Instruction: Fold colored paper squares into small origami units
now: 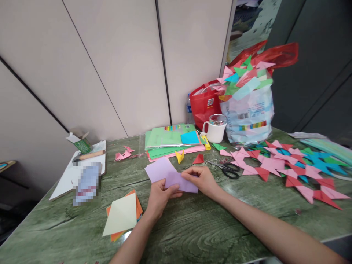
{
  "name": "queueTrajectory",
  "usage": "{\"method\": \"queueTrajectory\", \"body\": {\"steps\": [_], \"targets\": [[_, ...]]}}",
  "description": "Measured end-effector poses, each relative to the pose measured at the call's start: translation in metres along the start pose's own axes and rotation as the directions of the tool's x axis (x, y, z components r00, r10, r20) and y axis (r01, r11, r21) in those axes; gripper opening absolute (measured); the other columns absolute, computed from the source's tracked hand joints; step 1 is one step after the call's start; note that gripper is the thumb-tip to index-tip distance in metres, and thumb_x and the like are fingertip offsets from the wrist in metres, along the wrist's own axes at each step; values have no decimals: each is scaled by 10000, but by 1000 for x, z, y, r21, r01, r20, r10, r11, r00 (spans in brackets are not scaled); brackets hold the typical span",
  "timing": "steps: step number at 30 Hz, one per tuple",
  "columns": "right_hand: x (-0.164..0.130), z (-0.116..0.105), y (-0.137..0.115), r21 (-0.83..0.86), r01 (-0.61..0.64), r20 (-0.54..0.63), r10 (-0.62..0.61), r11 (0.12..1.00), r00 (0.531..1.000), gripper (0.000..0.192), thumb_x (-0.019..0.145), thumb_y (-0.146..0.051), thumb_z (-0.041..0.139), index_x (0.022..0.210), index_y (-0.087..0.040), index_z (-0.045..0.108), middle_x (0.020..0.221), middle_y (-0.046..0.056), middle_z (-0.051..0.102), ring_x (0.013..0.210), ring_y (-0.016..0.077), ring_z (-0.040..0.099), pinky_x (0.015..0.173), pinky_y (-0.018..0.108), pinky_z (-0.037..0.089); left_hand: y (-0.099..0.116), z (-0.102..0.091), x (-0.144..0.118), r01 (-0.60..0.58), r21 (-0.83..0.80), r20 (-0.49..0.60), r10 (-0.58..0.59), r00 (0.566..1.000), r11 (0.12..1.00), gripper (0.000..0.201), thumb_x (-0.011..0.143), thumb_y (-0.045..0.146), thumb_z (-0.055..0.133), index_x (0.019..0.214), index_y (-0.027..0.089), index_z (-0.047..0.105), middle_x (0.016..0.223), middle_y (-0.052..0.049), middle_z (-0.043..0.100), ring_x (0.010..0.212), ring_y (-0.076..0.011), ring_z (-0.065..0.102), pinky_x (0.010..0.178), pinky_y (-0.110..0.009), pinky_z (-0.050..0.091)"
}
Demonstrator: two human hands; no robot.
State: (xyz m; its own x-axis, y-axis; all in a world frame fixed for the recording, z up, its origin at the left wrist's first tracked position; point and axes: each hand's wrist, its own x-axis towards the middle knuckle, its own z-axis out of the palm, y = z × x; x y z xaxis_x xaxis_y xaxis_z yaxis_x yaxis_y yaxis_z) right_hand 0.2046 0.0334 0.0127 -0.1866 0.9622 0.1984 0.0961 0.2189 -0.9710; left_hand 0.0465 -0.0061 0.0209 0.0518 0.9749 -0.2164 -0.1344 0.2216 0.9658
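Observation:
My left hand (pixel 161 193) and my right hand (pixel 201 178) both pinch a folded strip of lilac paper (pixel 180 181) just above the green wood-grain table (pixel 209 227). A second lilac sheet (pixel 158 168) lies flat beside it, partly under the strip. The left fingers grip the strip's near left edge; the right fingers hold its upper right part. Black-handled scissors (pixel 228 169) rest a little right of my right hand.
Folded pink, red and blue paper stars (pixel 291 167) cover the right side. A white mug (pixel 216 128), red bag (pixel 205 104) and plastic bag of folded pieces (pixel 249 106) stand behind. A coloured paper stack (pixel 172 141) lies at centre back, loose sheets (pixel 123 216) at front left.

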Motion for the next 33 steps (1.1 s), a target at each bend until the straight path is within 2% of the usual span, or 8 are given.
{"method": "queueTrajectory", "body": {"steps": [12, 19, 22, 24, 26, 29, 31, 33], "targets": [[3, -4, 1, -12, 9, -12, -9, 1000, 1000, 200, 661, -354, 637, 666, -157, 671, 693, 44, 698, 649, 178, 620, 623, 290, 489, 6, -5, 0, -39, 6, 50, 39, 998, 999, 309, 631, 364, 695, 778, 94, 667, 683, -58, 700, 662, -209, 661, 706, -367, 531], [3, -4, 1, -2, 7, 5, -7, 1000, 1000, 224, 664, -375, 639, 680, -154, 671, 702, 45, 698, 642, 170, 615, 617, 285, 487, 0, -7, 3, -70, -32, 11, 71, 997, 997, 274, 615, 350, 711, 726, 103, 675, 676, -35, 689, 656, -181, 645, 710, -341, 526], [3, -5, 2, 3, -1, 15, 1, 1000, 1000, 223, 664, -373, 641, 679, -152, 672, 702, 43, 696, 637, 164, 609, 606, 276, 480, 1, -7, 3, -84, -26, 39, 85, 996, 996, 436, 635, 340, 702, 1000, 111, 639, 653, -20, 679, 655, -170, 636, 718, -340, 512], [4, -6, 2, 3, -15, 36, 15, 1000, 999, 229, 663, -374, 643, 677, -147, 673, 693, 44, 692, 627, 160, 603, 592, 267, 471, 4, -8, 2, -136, -22, 76, 138, 988, 990, 697, 655, 314, 695, 1280, 166, 426, 690, -12, 686, 668, -156, 632, 722, -325, 499], [5, -7, 3, -5, -30, 73, 31, 1000, 997, 241, 662, -379, 646, 676, -140, 673, 673, 42, 684, 600, 150, 591, 563, 255, 456, 8, -9, 1, -217, -14, 125, 217, 968, 976, 811, 676, 292, 682, 1365, 224, 259, 863, -48, 697, 761, -165, 633, 749, -316, 483], [5, -7, 4, -21, -27, 131, 30, 999, 991, 256, 667, -388, 643, 674, -135, 676, 648, 36, 672, 567, 132, 566, 532, 238, 432, 12, -11, -1, -295, 105, 198, 271, 942, 950, 550, 698, 277, 656, 1224, 220, 508, 1128, -96, 623, 1008, -225, 571, 870, -335, 429], [5, -7, 4, -26, -22, 161, 25, 999, 987, 257, 669, -386, 641, 669, -132, 677, 637, 32, 666, 555, 121, 552, 523, 229, 419, 12, -14, -1, -295, 227, 238, 241, 941, 928, 338, 720, 269, 627, 1050, 200, 650, 1136, -86, 622, 1071, -246, 535, 929, -356, 388], [5, -7, 4, -25, -30, 190, 35, 999, 981, 260, 668, -387, 641, 661, -129, 673, 617, 28, 658, 536, 113, 538, 507, 223, 405, 11, -16, -1, -275, 305, 263, 197, 945, 912, 272, 741, 259, 594, 993, 203, 679, 1097, -71, 645, 1057, -252, 546, 943, -381, 375]]}}
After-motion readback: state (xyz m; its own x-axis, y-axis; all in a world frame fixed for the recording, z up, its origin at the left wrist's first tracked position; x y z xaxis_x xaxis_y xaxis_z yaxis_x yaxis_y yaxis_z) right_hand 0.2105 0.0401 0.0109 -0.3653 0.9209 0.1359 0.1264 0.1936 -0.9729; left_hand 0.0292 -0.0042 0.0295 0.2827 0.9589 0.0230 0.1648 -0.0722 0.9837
